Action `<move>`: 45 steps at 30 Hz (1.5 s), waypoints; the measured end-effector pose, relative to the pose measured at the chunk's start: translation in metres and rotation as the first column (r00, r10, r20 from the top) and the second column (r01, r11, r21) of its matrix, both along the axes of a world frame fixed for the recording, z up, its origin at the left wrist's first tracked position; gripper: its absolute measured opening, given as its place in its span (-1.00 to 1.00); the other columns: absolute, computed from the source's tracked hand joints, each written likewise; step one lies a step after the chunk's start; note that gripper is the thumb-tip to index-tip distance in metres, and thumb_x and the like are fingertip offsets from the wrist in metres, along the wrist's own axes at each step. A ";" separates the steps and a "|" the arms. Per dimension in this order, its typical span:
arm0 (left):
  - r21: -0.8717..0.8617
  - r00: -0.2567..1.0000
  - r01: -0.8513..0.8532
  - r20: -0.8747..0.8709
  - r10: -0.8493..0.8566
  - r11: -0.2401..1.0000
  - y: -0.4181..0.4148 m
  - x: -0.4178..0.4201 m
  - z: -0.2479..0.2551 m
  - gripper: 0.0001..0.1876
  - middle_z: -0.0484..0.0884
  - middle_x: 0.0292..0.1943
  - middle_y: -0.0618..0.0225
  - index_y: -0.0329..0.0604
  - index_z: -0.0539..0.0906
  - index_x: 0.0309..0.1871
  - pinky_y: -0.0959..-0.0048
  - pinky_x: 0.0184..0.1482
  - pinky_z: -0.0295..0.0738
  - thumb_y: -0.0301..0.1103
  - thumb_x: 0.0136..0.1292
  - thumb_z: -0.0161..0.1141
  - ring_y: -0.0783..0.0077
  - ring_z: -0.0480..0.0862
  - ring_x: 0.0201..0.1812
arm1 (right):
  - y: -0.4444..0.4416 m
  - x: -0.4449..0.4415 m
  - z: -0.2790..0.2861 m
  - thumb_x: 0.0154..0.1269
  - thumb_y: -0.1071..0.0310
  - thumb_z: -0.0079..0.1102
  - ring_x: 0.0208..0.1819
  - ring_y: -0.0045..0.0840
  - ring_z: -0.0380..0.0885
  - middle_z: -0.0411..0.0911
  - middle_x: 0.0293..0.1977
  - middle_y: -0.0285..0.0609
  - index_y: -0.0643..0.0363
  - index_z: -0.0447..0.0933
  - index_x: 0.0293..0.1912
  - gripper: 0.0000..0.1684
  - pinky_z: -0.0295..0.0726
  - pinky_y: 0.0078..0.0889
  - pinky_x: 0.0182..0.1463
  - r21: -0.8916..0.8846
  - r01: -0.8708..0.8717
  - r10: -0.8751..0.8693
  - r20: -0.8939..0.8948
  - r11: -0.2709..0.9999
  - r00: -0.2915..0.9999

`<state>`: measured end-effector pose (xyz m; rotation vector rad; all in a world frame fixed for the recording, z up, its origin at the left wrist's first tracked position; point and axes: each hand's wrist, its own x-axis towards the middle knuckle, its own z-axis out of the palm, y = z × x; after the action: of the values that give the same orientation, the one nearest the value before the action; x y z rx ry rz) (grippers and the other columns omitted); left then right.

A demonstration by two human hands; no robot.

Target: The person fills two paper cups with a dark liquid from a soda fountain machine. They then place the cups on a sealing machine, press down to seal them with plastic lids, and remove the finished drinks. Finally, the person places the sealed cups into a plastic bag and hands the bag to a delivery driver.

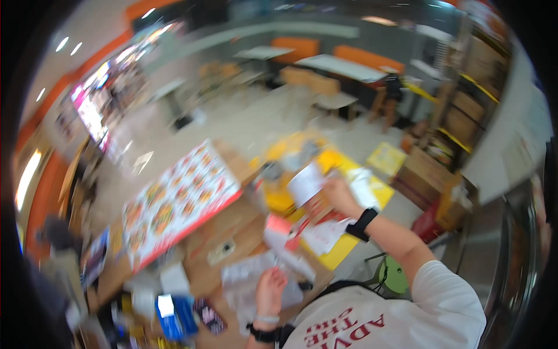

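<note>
My right hand [338, 194], stretched out over the yellow table [340, 257], has its fingers closed at the edge of a brown paper package [317, 207]. A white paper slip [305, 184] covers the package's upper part; whether it is attached cannot be told through the blur. My left hand [271, 290] is held with curled fingers above a pale, see-through plastic bag [244, 279] on the wooden counter [209, 227]. Its fingertips are too blurred to show if they pinch the bag. Between the hands lies a red-and-white packet [283, 231].
A picture menu board [183, 196] covers the counter's left part. A blue box [176, 316] and a dark phone-like object [210, 315] lie near my left hand. Cardboard boxes [423, 179] stand at right beside a green stool [394, 275]. Another person [61, 270] is at far left.
</note>
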<state>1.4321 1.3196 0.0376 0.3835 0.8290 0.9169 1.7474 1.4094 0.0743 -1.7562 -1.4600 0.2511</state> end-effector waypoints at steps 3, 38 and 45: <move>-0.106 0.994 0.096 0.067 -0.089 0.990 0.016 0.012 -0.018 -0.56 0.36 0.04 0.20 -0.20 0.39 0.00 0.30 0.07 0.30 -0.05 0.21 -0.07 0.33 0.37 0.02 | -0.039 -0.009 0.043 0.13 0.32 0.07 -0.33 -0.33 0.52 0.54 -0.39 -0.13 0.13 0.57 -0.32 -0.84 0.50 -0.36 -0.20 0.007 -0.114 0.113 0.025 0.994 0.993; 0.257 0.166 0.821 0.747 -0.644 0.510 -0.069 0.275 0.060 -0.29 0.20 0.25 0.10 -0.09 0.21 0.26 -0.13 0.25 -0.08 0.18 0.15 -0.08 0.02 0.19 0.26 | -0.440 0.173 0.336 0.25 0.27 0.00 -0.68 -0.68 0.40 0.45 -0.63 -0.32 0.13 0.47 -0.34 -0.84 0.40 -0.54 -0.66 0.371 0.671 -0.541 -0.400 0.643 0.740; 0.205 0.302 0.784 0.699 -0.648 0.586 -0.060 0.281 0.025 -0.42 0.39 0.09 0.12 -0.18 0.35 0.13 0.03 0.20 0.12 0.07 0.19 -0.07 0.14 0.35 0.13 | -0.571 0.257 0.537 0.16 0.23 0.04 -0.28 -0.37 0.55 0.57 -0.31 -0.07 0.28 0.48 -0.15 -0.66 0.47 -0.44 -0.20 0.973 0.182 -0.986 0.155 0.142 -0.057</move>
<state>1.7133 1.2594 0.0622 0.1607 -0.0830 0.0434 2.0049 0.8381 0.6110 -1.5707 -0.5638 -2.0026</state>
